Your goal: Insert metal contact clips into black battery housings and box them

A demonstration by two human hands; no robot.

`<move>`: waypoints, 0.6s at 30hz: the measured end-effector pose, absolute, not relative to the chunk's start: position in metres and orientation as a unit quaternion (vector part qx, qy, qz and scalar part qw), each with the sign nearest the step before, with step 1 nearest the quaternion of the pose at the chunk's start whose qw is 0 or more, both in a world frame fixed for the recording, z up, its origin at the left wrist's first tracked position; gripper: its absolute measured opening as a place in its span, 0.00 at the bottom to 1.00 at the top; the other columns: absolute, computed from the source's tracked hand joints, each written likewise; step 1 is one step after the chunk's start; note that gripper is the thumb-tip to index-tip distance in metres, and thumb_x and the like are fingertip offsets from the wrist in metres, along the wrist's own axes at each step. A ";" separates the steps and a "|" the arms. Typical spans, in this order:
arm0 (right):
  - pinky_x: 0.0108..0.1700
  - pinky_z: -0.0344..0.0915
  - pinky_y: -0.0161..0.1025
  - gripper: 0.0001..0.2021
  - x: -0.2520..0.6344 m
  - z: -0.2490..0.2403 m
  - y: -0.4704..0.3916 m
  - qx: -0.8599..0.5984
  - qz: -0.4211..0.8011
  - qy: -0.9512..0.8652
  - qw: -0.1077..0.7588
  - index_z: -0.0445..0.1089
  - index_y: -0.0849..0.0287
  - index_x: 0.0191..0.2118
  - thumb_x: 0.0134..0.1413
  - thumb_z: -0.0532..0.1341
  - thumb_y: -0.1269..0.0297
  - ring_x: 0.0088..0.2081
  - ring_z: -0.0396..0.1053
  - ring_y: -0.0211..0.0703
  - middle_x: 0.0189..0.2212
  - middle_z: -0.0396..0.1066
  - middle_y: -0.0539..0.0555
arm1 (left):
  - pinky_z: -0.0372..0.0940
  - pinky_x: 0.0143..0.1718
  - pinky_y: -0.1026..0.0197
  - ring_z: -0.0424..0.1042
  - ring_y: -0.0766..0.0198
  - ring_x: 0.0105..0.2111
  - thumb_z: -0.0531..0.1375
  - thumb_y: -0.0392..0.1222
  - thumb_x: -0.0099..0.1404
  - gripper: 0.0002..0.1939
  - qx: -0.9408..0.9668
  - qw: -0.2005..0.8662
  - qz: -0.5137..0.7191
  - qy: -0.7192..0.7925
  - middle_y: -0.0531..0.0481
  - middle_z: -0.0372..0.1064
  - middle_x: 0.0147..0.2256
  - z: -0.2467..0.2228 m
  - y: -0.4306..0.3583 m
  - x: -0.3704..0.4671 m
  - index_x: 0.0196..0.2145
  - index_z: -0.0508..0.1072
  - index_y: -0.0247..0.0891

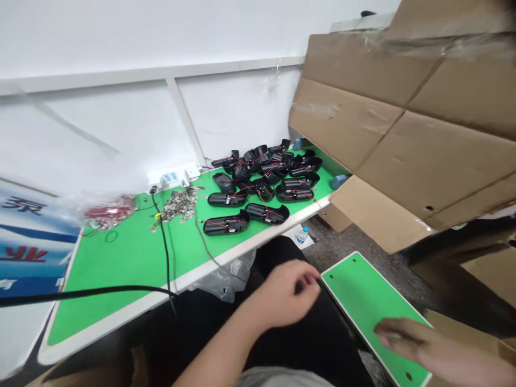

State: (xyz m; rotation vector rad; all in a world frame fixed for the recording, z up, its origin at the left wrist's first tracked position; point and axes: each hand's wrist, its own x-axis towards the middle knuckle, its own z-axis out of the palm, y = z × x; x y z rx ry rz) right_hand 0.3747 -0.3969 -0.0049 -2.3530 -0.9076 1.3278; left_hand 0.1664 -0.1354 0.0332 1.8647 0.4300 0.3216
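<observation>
My left hand [292,293] hovers over my dark-clothed lap, near the left corner of a small green board [363,290]. Its fingers are loosely curled, with a gap between thumb and fingers and nothing visible in it. My right hand [403,337], smeared by motion, is above the lower right part of that board; whether it holds anything cannot be made out. Many black plastic housings [226,223] with red wires lie clustered on the green bench [121,279], beyond my left hand.
Small metal pieces [179,204] are piled beside a bag with red contents [110,212]. A white power strip [173,176] sits against the wall, with a black cable [165,244] crossing the bench. Large cardboard [403,123] rises at the right. A bottle [302,235] stands below the bench edge.
</observation>
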 end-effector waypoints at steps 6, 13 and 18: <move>0.56 0.75 0.48 0.19 0.297 0.071 -0.234 -0.690 0.179 -0.619 0.331 0.70 0.50 0.60 0.67 0.58 0.57 0.55 0.75 0.48 0.56 0.74 0.57 | 0.43 0.23 0.63 0.44 0.71 0.20 0.58 0.48 0.63 0.24 0.674 0.473 0.357 0.442 0.59 0.41 0.18 0.064 -0.061 0.109 0.18 0.48 0.42; 0.66 0.59 0.57 0.29 0.241 0.046 -0.067 -0.591 -0.034 -0.789 0.163 0.67 0.71 0.64 0.55 0.60 0.71 0.63 0.65 0.64 0.63 0.65 0.72 | 0.40 0.23 0.62 0.42 0.72 0.19 0.60 0.48 0.61 0.25 0.566 0.365 0.472 0.569 0.59 0.42 0.17 0.097 -0.039 0.050 0.16 0.49 0.41; 0.62 0.59 0.60 0.19 0.235 0.041 -0.025 -0.618 -0.012 -0.775 0.132 0.74 0.69 0.56 0.61 0.57 0.71 0.47 0.76 0.58 0.45 0.79 0.67 | 0.40 0.27 0.65 0.41 0.73 0.23 0.58 0.39 0.58 0.21 0.526 0.088 0.583 0.613 0.59 0.38 0.19 0.139 -0.001 0.009 0.16 0.49 0.38</move>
